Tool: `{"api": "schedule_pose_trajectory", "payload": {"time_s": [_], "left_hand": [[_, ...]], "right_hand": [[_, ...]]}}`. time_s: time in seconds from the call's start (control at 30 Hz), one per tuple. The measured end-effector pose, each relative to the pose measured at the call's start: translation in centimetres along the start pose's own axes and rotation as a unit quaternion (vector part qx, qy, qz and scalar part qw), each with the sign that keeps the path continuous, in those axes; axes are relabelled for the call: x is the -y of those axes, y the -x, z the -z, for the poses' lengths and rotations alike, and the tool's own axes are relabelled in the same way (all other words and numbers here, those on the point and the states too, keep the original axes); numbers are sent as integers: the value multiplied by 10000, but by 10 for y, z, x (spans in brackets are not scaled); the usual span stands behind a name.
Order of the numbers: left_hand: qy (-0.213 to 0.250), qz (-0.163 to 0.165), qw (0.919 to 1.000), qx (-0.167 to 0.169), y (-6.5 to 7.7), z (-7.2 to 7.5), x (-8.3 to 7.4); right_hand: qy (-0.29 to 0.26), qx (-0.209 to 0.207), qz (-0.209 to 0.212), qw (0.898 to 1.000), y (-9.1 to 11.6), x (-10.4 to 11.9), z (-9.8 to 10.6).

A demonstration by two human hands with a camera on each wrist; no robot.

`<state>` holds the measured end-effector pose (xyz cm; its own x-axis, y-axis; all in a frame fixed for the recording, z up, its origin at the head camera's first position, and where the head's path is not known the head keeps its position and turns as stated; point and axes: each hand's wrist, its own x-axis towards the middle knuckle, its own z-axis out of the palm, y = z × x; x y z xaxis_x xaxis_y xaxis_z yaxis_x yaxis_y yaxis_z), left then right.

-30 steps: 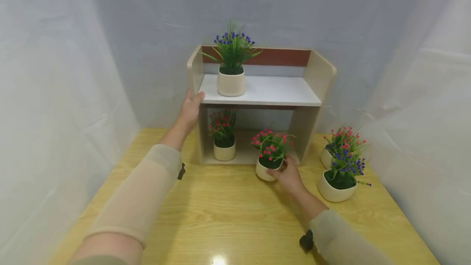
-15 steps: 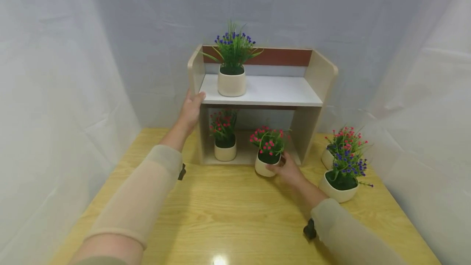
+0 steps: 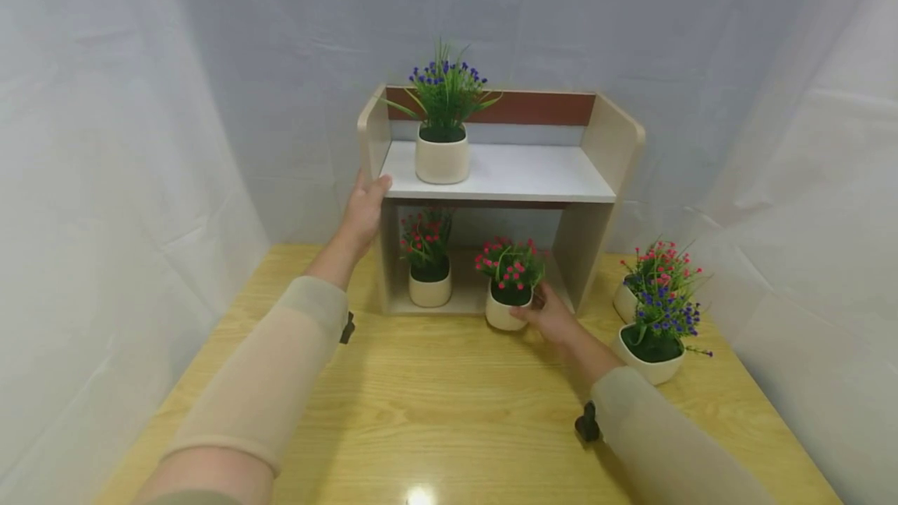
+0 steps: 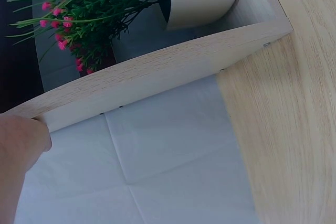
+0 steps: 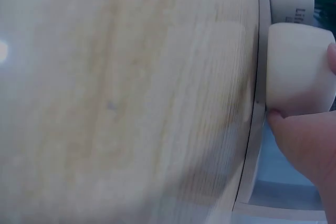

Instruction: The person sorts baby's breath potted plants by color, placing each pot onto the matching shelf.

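Observation:
My left hand (image 3: 365, 213) grips the left side panel of a two-tier wooden shelf (image 3: 498, 195), thumb over the panel's front edge near the upper board. In the left wrist view that hand (image 4: 21, 142) is partly cut off. With my right hand (image 3: 554, 318) I hold a cream pot of pink flowers (image 3: 507, 312) by its right side, at the front of the lower tier. The right wrist view has the thumb (image 5: 286, 121) against this pot (image 5: 299, 69); the other fingers are mostly hidden. Left of it on the same tier stands another pink-flowered pot (image 3: 430, 287).
A purple-flowered pot (image 3: 442, 154) stands on the left of the upper board. To the right of the shelf, a purple-flowered pot (image 3: 652, 361) partly hides a pink-flowered one (image 3: 624, 302) on the wooden table (image 3: 421, 396). Pale sheeting (image 3: 281, 61) hangs around.
My right hand has moved the pink-flowered pot away from me, from in front of the shelf to the lower tier's front edge. The left hand keeps its place on the panel.

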<state>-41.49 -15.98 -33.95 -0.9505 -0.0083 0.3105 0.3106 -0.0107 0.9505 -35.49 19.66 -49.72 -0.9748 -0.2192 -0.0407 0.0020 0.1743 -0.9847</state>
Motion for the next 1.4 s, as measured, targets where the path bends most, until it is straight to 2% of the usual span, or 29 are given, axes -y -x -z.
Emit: {"api": "schedule_pose_trajectory", "payload": {"time_s": [0.23, 0.43, 0.67, 1.1, 1.4], "left_hand": [[80, -55, 9999, 29, 0, -1, -2], [70, -48, 10000, 49, 2, -2, -2], [8, 18, 10000, 45, 1, -2, -1], [-91, 104, 9999, 4, 5, -1, -2], [-55, 65, 10000, -13, 1, 0, -2]], "right_hand": [[264, 57, -249, 9993, -9, 4, 1], [103, 105, -507, 9986, -20, 2, 2], [-274, 175, -486, 9983, -29, 2, -4], [-412, 119, -326, 9985, -50, 3, -14], [-457, -9, -363, 9983, -53, 4, -17]]}}
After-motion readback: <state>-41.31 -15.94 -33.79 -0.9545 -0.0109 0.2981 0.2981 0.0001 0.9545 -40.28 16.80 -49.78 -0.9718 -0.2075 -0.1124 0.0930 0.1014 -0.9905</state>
